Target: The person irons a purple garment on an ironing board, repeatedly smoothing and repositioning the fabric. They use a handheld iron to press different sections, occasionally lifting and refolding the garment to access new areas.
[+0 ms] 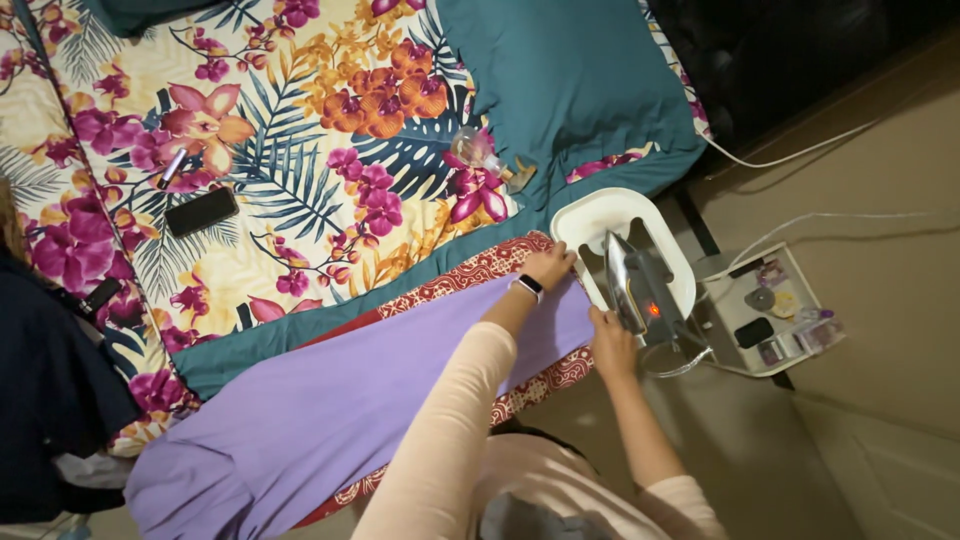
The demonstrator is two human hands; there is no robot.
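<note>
A lilac cloth (330,400) lies spread along an ironing board with a red patterned cover (480,270). My left hand (547,266), with a watch on the wrist, presses on the cloth's far end. At that same end, on the near side, my right hand (610,342) grips the cloth's edge. Just beyond both hands a steam iron (640,290) stands upright on the board's white rest (610,215), a red light glowing on it.
A bed with a floral cover (300,130) and a teal pillow (570,80) runs along the far side of the board, with a black phone (201,211) and a clear bottle (478,150) on it. A small tray of bits (770,310) and white cables (800,150) sit on the floor to the right. Dark clothing (50,380) lies at left.
</note>
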